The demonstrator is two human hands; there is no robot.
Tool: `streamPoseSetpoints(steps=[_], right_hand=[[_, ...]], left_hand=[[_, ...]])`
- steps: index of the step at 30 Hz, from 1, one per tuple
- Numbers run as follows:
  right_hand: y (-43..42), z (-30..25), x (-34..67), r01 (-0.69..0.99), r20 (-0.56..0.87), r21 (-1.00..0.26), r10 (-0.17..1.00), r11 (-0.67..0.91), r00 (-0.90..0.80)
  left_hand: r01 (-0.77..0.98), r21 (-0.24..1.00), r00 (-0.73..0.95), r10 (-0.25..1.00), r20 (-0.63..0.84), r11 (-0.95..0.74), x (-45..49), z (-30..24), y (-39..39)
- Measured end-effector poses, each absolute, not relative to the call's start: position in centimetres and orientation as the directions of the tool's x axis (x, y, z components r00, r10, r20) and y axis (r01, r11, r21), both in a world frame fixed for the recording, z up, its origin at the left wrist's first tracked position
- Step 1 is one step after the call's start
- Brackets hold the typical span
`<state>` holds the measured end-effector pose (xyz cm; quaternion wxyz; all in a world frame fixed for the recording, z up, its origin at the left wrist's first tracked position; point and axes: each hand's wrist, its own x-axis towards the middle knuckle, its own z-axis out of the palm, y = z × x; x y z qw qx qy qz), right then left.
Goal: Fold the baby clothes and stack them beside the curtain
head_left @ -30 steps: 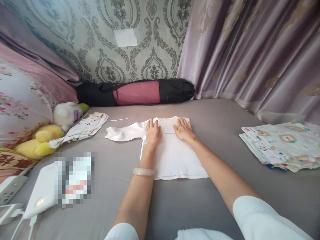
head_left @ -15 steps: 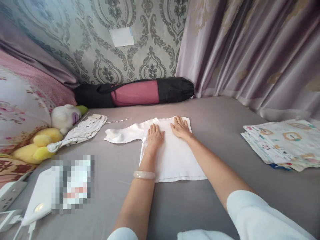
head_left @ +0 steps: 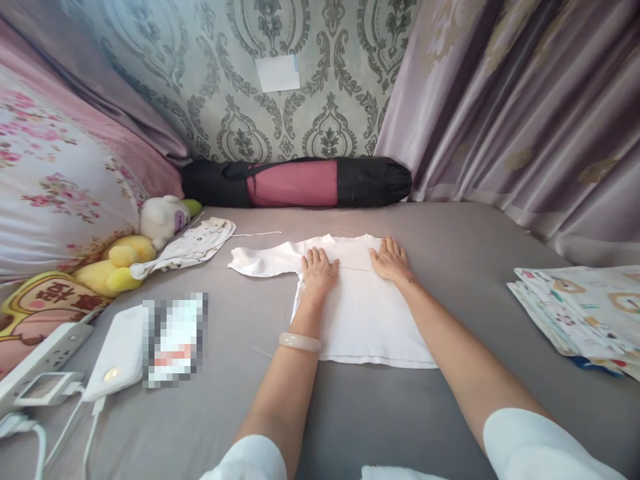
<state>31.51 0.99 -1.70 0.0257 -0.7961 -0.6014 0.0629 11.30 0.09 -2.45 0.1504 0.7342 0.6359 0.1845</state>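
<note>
A small white long-sleeved shirt lies flat on the grey bed sheet. One sleeve stretches out to the left; no sleeve shows on the right side. My left hand rests palm down on the upper left of the shirt, its fingers extended, with a pale bangle on the wrist. On the upper right, near the shoulder edge, my right hand also lies flat with fingers spread. Neither hand grips the cloth.
A stack of printed cloths lies at the right. Leftward are a patterned white cloth, plush toys, a white power bank and a power strip. A long black and pink bag lies along the wall.
The view has turned left, so everything sits further right in the picture. My right hand has slid a little outward to the right over the shirt; my left stays nearly in place.
</note>
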Motion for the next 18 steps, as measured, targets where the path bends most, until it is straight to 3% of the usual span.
streamPoseSetpoints(steps=[6, 11, 18], right_hand=[[0.8, -0.5, 28.0, 0.973, -0.001, -0.117, 0.98, -0.198, 0.2], [1.4, -0.4, 22.6, 0.969, -0.057, -0.245, 0.998, -0.036, 0.022], [2.2, -1.5, 20.6, 0.97, -0.057, -0.237, 0.997, -0.06, 0.048]], left_hand=[[0.782, 0.61, 0.061, 0.99, 0.13, -0.128, 10.6, -1.2, 1.1], [0.695, 0.718, -0.223, 0.94, 0.259, -0.033, 7.9, 0.3, 1.8], [0.582, 0.777, -0.559, 0.812, 0.168, 0.24, 3.5, 1.0, 1.8]])
